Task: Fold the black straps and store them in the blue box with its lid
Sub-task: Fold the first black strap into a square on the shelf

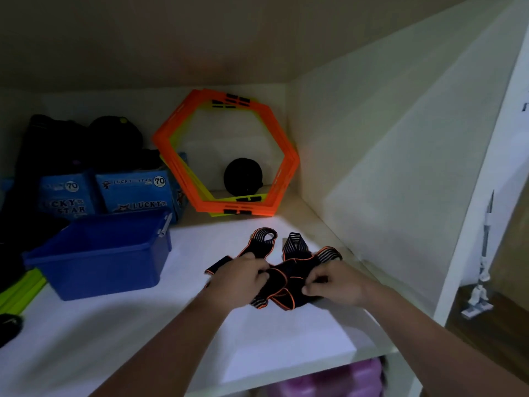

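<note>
A tangle of black straps (289,270) with orange edging and grey striped ends lies on the white shelf (143,333), right of centre. My left hand (240,277) grips the straps at their left side. My right hand (333,283) pinches them at the right side. The blue box (100,253) stands open to the left of the straps, and looks empty inside. No lid shows on it or near it.
Orange and yellow hexagon rings (226,156) lean on the back wall with a black round object (242,176) behind them. Blue "Lucky Star" cartons (134,193) and dark bags stand behind the box. Green pieces (17,290) lie at far left. The cupboard's side wall is close on the right.
</note>
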{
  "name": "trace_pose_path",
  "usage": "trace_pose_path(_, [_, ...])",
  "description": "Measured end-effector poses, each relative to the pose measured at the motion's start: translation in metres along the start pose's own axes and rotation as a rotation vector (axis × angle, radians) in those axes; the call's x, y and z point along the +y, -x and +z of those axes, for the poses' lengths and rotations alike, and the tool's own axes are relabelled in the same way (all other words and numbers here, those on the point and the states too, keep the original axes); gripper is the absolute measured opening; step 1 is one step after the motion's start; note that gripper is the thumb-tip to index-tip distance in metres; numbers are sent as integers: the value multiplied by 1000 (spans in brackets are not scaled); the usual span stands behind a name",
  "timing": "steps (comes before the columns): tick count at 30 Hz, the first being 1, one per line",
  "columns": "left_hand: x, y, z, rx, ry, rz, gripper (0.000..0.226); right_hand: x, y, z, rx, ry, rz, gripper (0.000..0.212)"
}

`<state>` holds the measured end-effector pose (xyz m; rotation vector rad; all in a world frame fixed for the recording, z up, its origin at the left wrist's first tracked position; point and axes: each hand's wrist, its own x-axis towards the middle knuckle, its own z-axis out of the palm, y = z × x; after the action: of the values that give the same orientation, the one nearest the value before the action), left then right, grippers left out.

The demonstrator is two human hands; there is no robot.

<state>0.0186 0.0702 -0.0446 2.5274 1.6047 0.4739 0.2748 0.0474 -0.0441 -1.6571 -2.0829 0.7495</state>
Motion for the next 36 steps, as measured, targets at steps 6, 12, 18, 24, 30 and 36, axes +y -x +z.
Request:
trace_pose_path(6, [-54, 6, -24, 10, 15, -269, 25, 24, 8, -18, 86, 104, 90, 20])
trace_pose_path(12, [-87, -1, -39, 113, 217, -421, 32, 48, 2, -23, 424, 10, 189, 20])
trace_pose_path(18, [-42, -54, -51, 241, 439, -314, 37, 47, -4, -16, 337, 351, 46, 48])
trace_pose_path(24, [51, -77, -21, -255, 442, -37, 52, 37, 0, -23, 362, 292, 73, 10])
trace_pose_path(30, [87, -75, 6, -317, 257, 183, 51, 10, -10, -40, 530, -149, -60, 11])
trace_pose_path(36, [45, -76, -16, 125, 356, -18, 17, -2, -57, -44, 604, -484, -116, 13])
